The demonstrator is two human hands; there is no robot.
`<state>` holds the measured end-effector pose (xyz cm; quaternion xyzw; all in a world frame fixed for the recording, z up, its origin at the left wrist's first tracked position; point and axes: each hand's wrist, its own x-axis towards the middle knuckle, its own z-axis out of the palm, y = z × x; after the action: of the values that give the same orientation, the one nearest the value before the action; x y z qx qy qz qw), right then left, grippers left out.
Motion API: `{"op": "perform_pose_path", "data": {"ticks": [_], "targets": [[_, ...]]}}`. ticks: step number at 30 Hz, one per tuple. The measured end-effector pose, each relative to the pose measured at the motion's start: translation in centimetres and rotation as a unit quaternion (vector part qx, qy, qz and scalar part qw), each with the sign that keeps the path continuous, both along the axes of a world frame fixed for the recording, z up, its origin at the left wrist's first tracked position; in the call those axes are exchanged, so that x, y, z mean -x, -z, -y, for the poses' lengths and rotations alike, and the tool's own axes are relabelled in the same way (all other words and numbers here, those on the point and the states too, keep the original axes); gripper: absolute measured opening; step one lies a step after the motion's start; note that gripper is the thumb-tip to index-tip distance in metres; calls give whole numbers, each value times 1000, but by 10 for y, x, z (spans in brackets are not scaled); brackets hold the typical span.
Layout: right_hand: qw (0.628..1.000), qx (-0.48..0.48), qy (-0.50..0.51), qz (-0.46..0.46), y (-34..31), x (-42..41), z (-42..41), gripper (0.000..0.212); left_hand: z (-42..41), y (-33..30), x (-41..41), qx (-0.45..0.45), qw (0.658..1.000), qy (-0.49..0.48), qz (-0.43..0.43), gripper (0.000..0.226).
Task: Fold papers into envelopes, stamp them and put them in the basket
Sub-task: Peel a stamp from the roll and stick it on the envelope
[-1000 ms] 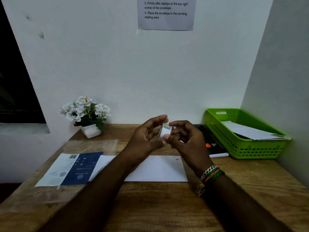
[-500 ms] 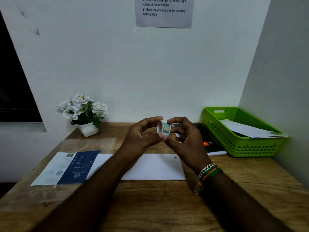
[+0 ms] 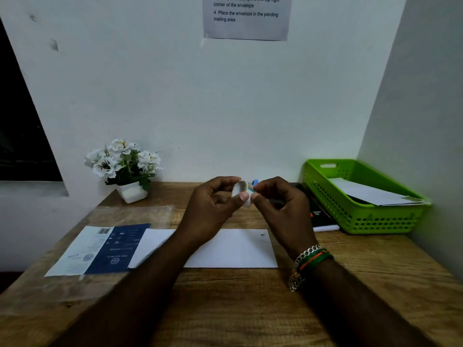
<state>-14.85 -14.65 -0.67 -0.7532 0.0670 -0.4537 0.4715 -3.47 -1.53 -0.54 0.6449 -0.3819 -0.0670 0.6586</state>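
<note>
So some envelopes (image 3: 370, 194) already lie in the green basket (image 3: 360, 221) far right, while the left hand (image 3: 213, 209) holds the stamp roll (image 3: 242, 191) and the right hand (image 3: 283, 209) pinches its end above the near white envelope (image 3: 233, 249), not stamped yet.

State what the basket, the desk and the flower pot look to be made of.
Basket: bright green plastic by the look, its walls moulded in a grid of holes. Desk: wood or a wood-look laminate, brown and matt with grain lines; which one is unclear. Flower pot: white and smooth, perhaps ceramic or plastic.
</note>
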Motion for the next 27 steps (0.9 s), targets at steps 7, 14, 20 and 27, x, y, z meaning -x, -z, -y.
{"op": "perform_pose_path", "data": {"ticks": [7, 14, 20, 27], "targets": [[1000, -17, 1, -17, 3, -2, 2, 8, -2, -1, 2, -4, 999, -20, 47, 51], [1000, -19, 0, -3, 4, -3, 5, 2, -4, -5, 5, 10, 993, -74, 96, 49], [1000, -3, 0, -4, 5, -5, 8, 7, -5, -4, 4, 13, 982, -97, 161, 49], [1000, -10, 8, -7, 6, -7, 10, 9, -4, -4, 4, 13, 976, -102, 190, 51]]}}
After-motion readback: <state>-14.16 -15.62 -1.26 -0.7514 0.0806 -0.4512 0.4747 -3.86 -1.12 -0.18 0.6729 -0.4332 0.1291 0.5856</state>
